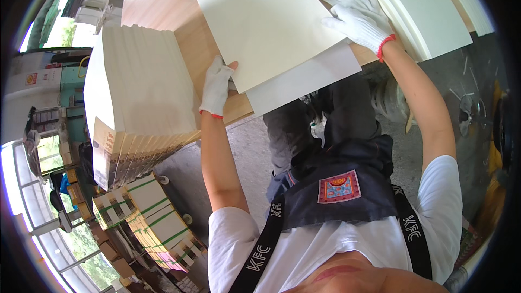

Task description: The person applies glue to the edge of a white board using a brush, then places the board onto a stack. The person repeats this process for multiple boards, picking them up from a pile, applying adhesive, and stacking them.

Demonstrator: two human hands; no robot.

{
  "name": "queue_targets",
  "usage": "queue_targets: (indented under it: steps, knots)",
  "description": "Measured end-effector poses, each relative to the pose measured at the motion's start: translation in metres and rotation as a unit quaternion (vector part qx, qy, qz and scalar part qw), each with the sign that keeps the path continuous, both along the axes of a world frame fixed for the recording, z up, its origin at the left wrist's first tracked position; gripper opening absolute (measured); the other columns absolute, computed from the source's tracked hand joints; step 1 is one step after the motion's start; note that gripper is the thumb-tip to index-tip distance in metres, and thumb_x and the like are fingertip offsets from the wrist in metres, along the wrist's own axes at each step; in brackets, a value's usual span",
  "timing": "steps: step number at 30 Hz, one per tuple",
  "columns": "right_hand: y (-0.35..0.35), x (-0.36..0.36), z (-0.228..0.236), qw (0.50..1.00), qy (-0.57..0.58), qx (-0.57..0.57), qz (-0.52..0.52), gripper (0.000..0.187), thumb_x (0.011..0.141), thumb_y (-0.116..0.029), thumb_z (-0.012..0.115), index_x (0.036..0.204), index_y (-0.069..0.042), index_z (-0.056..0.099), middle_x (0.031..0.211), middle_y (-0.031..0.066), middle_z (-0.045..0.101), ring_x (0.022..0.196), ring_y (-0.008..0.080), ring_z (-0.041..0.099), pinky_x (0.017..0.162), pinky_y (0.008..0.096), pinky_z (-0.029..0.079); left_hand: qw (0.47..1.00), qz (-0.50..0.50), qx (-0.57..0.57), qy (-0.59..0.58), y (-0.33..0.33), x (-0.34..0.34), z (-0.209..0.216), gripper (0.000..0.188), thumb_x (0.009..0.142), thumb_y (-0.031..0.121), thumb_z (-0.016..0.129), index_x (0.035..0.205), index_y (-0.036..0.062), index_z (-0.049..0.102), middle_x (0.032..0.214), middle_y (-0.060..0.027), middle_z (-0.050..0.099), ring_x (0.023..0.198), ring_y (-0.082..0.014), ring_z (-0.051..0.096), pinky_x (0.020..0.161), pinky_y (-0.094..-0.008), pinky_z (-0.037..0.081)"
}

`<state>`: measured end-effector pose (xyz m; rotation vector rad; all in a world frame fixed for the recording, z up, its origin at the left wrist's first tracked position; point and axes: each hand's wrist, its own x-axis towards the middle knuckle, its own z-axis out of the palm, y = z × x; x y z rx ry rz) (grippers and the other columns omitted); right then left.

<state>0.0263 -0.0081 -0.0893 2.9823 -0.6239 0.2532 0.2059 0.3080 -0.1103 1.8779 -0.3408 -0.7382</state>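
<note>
From where I stand, the left hand (216,86), white-gloved with a bare thumb tip, seems to have the left edge of a cream sheet (274,27) pinched, its thumb lapping over the top. The right hand (361,17) is spread loose at the opposite edge, fingers fanned, gripping nothing I can see.

The sheet sits between them on the wooden desk (154,2), overlapping a whiter sheet (306,81) that pokes out nearer the body. I'd call it light, fairly stiff, a bit slippery under knit gloves, and easily creased at the corners; best taken flat by its two opposite sides. It lies askew, the near edge climbing toward the right. That seems its longer way, though the far end leaves my view.

Further out, a tall paper stack (144,70) stands left, another pale stack (420,8) right, and green-strapped bundles (154,211) sit below left.
</note>
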Motion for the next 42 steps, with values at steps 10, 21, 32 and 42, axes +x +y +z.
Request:
queue_targets:
  steps: [10,21,32,42]
  knots:
    - [0.002,-0.028,-0.016,0.991,-0.099,0.074,0.052,0.067,0.087,-0.061,0.058,0.134,-0.013,0.058,0.152,0.0085,0.041,0.143,0.0278,0.032,0.116,0.0457,0.025,0.874,0.003,0.173,-0.453,0.036,-0.063,-0.024,0.063,0.077,0.038,0.081,0.122,0.001,0.058,0.135,-0.0186,0.054,0.129,-0.0359,0.045,0.103,-0.0459,0.04]
    - [0.025,-0.055,-0.049,0.98,-0.128,0.14,0.056,0.086,0.073,-0.056,0.078,0.136,-0.003,0.051,0.145,0.0113,0.05,0.135,0.0286,0.045,0.113,0.0431,0.033,0.839,-0.075,0.205,-0.498,0.042,-0.08,-0.02,0.07,0.07,0.032,0.085,0.124,-0.0027,0.058,0.144,-0.0189,0.048,0.134,-0.0376,0.041,0.111,-0.0446,0.034]
    - [0.02,-0.058,-0.06,0.979,-0.153,0.08,0.107,0.091,0.071,-0.068,0.073,0.13,-0.002,0.053,0.144,0.0146,0.047,0.135,0.0325,0.042,0.115,0.0454,0.03,0.834,-0.093,0.207,-0.503,0.041,-0.077,-0.02,0.075,0.07,0.039,0.083,0.129,-0.0006,0.057,0.144,-0.017,0.048,0.132,-0.0375,0.041,0.112,-0.0464,0.031]
    - [0.017,-0.06,-0.068,0.97,-0.189,0.072,0.138,0.081,0.07,-0.059,0.079,0.124,-0.004,0.055,0.142,0.0146,0.049,0.131,0.0347,0.045,0.112,0.0474,0.035,0.834,-0.094,0.211,-0.502,0.04,-0.075,-0.016,0.075,0.07,0.041,0.082,0.127,-0.0021,0.058,0.143,-0.0177,0.049,0.132,-0.0372,0.041,0.112,-0.0456,0.03]
